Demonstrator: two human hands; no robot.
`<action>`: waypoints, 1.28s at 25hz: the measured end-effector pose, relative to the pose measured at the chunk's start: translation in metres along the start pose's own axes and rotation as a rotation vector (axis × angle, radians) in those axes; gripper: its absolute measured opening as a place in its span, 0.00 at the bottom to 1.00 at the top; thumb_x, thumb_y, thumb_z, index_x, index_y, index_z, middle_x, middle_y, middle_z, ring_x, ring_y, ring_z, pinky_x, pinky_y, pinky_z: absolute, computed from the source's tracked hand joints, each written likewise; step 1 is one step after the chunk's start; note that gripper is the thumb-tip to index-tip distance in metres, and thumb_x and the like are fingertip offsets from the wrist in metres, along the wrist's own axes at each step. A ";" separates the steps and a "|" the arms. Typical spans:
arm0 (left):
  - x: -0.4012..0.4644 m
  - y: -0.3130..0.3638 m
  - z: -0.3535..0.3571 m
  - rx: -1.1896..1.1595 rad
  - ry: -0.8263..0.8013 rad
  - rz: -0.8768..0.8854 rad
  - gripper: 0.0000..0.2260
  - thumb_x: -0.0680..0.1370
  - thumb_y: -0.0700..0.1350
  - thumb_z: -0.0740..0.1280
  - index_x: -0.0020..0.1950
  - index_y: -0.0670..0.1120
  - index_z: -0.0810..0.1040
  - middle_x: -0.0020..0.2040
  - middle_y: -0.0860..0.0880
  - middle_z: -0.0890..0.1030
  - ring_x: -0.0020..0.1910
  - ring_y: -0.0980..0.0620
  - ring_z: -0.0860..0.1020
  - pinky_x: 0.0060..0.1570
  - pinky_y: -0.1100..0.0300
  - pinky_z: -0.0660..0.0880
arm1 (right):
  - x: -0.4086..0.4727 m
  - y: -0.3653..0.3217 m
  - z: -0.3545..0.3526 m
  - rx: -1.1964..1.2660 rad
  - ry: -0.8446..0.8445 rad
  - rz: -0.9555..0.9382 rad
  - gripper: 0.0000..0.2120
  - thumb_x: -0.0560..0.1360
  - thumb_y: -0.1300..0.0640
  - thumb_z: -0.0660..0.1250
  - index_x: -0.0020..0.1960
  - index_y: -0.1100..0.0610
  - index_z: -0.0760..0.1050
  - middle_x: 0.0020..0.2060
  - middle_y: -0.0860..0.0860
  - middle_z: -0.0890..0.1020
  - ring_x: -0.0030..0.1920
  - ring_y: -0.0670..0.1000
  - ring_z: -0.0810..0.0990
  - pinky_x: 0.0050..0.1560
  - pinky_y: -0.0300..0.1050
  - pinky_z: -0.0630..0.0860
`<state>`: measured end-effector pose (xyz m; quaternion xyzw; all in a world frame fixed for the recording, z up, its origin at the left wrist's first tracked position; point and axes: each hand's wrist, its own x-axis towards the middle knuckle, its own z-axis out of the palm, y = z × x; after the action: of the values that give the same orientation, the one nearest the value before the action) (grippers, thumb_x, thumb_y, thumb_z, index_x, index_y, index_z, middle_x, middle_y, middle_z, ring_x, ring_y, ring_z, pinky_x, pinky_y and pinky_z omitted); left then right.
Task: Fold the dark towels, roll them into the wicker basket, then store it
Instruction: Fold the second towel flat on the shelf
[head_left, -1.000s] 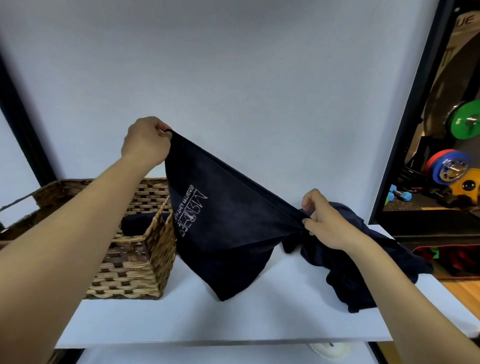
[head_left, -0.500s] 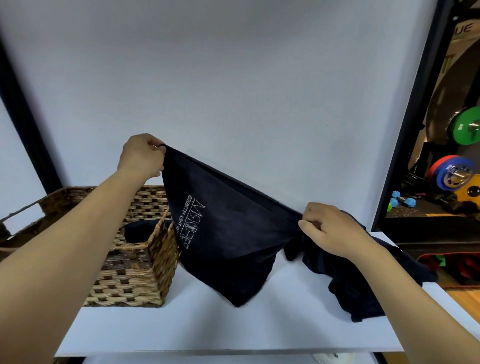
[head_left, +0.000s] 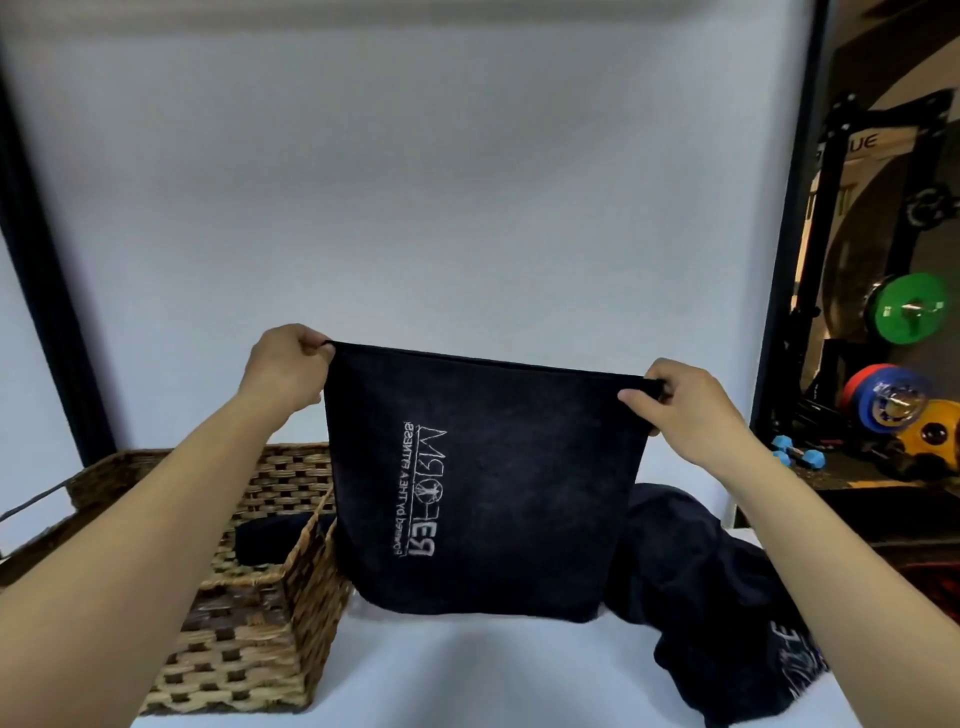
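Observation:
A dark towel (head_left: 519, 493) with a pale printed logo hangs flat in front of me above the white table (head_left: 467, 675). My left hand (head_left: 283, 371) pinches its top left corner and my right hand (head_left: 685, 402) pinches its top right corner, so the top edge is stretched taut. The wicker basket (head_left: 244, 649) stands on the table at the left, partly behind my left forearm, with a dark rolled towel (head_left: 270, 538) inside. A crumpled pile of dark towels (head_left: 701, 597) lies on the table at the right, under my right forearm.
A plain white wall rises behind the table, with black frame posts (head_left: 41, 291) at left and right. Past the right post is a gym area with coloured weight plates (head_left: 906, 312) and blue dumbbells (head_left: 800, 457) on the floor.
My right hand rose from the towel pile and moved right, taking the towel's other corner. The towel went from a slanted drape to a flat, level spread. My view tilted up.

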<state>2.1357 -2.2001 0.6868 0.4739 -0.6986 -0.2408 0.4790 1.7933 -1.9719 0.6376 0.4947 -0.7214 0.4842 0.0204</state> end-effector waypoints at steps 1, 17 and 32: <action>0.000 0.004 -0.002 0.006 0.003 0.010 0.07 0.83 0.43 0.65 0.59 0.44 0.78 0.45 0.51 0.78 0.39 0.46 0.79 0.52 0.44 0.82 | 0.004 -0.001 -0.004 0.009 -0.003 0.003 0.12 0.77 0.52 0.71 0.42 0.55 0.70 0.33 0.58 0.81 0.31 0.54 0.79 0.33 0.45 0.70; -0.018 0.029 -0.029 0.012 -0.079 0.088 0.04 0.82 0.43 0.67 0.54 0.45 0.80 0.41 0.47 0.76 0.35 0.49 0.72 0.35 0.57 0.71 | 0.013 -0.020 -0.033 0.250 0.096 0.236 0.04 0.78 0.57 0.71 0.50 0.58 0.81 0.28 0.54 0.74 0.27 0.53 0.68 0.33 0.47 0.70; -0.011 0.022 -0.014 -0.521 -0.333 -0.235 0.04 0.86 0.38 0.59 0.53 0.42 0.71 0.55 0.37 0.85 0.49 0.45 0.87 0.51 0.49 0.82 | 0.043 -0.022 -0.003 1.077 -0.020 0.440 0.07 0.85 0.62 0.55 0.61 0.62 0.68 0.55 0.64 0.83 0.52 0.61 0.85 0.51 0.54 0.81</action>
<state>2.1398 -2.1787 0.7058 0.3670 -0.6229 -0.5388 0.4323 1.7862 -2.0008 0.6761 0.2785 -0.4593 0.7710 -0.3422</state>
